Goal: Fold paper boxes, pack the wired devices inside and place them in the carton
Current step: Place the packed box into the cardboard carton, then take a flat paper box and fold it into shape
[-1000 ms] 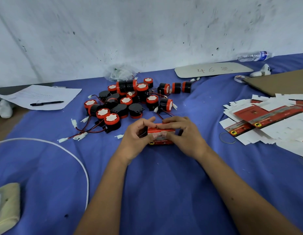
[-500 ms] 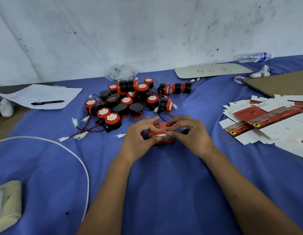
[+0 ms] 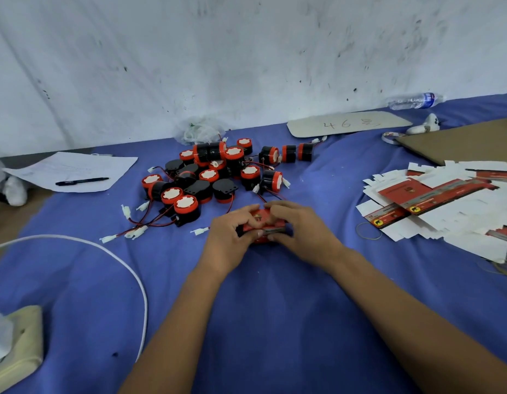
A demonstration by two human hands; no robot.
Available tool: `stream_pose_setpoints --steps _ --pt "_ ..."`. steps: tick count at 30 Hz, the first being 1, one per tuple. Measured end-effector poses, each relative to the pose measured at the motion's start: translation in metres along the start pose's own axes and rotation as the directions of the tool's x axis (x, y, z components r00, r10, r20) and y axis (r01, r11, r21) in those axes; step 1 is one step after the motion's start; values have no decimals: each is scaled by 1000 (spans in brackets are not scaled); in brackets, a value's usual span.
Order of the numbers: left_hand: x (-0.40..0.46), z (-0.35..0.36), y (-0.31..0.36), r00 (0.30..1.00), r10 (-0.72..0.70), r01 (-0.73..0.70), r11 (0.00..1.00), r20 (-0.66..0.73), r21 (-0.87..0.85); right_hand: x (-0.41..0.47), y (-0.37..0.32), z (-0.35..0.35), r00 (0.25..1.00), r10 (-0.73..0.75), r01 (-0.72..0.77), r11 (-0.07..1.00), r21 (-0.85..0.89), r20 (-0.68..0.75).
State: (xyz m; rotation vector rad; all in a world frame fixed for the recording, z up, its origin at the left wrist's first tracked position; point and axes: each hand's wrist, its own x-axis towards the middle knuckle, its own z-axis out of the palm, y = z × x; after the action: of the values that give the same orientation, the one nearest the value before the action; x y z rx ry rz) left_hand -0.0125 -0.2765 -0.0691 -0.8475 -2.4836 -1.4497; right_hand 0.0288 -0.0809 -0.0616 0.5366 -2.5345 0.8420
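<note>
both hands, left hand (image 3: 232, 237) and right hand (image 3: 300, 231), gripped the red paper box (image 3: 262, 223) between them on the blue surface (image 3: 261, 322), its long axis running left to right, equally near each.

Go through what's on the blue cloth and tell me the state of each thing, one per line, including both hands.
red paper box: folded up, held between both hands
left hand: fingers curled, gripping the box
right hand: fingers curled, gripping the box
wired devices: loose in a pile, unpacked
flat box blanks: unfolded, in a spread stack
pen: capped, lying on a sheet of paper
water bottle: lying on its side
rubber band: lying loose
</note>
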Motion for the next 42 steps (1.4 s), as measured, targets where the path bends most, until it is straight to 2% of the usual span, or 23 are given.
stream_pose_setpoints --steps 3,6,10,13,14,16,19,21,22,23,24,25,28,30,33,37,39,40,41,42 --pt "3 -3 10 996 -64 68 995 56 -78 0 -8 -10 998 -26 25 1000 6 62" --pt "15 7 40 993 -24 42 986 112 -159 -8 -19 -62 997 39 -38 999 -23 65" --pt "52 71 140 967 220 -153 906 130 -394 -58 -30 -188 974 186 -203 970 -133 -133" --pt "66 149 241 903 399 -252 790 157 -559 -123 -43 -290 883 307 -409 874 -261 -356" --pt "66 175 273 882 443 -278 765 163 -581 -148 -47 -317 833 349 -494 819 -292 -430" --pt "58 239 342 802 548 -304 718 239 -626 -212 -57 -369 679 426 -674 685 -278 -598" --pt "29 313 418 644 683 -458 705 344 -541 -296 -62 -414 345 593 -901 425 -80 -728" --pt "10 349 442 520 710 -567 703 475 -429 -335 -57 -429 108 723 -993 107 -45 -682" --pt "1 365 448 462 690 -609 703 557 -366 -348 -51 -431 22 792 -997 -29 -72 -611" --pt "-3 377 448 425 656 -638 706 624 -308 -354 -43 -430 -39 856 -991 -100 -90 -516" --pt "-5 386 446 409 623 -653 710 667 -263 -356 -35 -426 -77 906 -988 -126 -91 -417" --pt "-5 392 445 409 604 -653 717 684 -242 -358 -28 -423 -92 939 -986 -132 -100 -331" --pt "0 399 442 461 595 -636 739 659 -222 -355 -14 -415 -24 980 -956 -80 -282 -195" --pt "1 400 442 477 605 -639 737 638 -222 -353 -13 -412 8 987 -928 -51 -368 -158" --pt "0 400 441 503 634 -635 732 587 -247 -350 -18 -410 51 989 -928 -5 -373 -142" --pt "1 385 432 593 657 -572 751 466 -331 -342 -24 -407 122 979 -935 57 -351 -166" --pt "5 373 419 651 660 -549 751 374 -368 -338 -24 -406 126 965 -953 53 -297 -232" --pt "10 362 407 692 648 -535 756 318 -376 -332 -22 -401 138 939 -965 55 -257 -315" --pt "14 354 397 733 627 -516 764 262 -387 -326 -22 -397 159 880 -977 74 -201 -448" --pt "23 343 380 779 590 -491 784 211 -380 -313 -19 -388 200 776 -979 138 -149 -598"
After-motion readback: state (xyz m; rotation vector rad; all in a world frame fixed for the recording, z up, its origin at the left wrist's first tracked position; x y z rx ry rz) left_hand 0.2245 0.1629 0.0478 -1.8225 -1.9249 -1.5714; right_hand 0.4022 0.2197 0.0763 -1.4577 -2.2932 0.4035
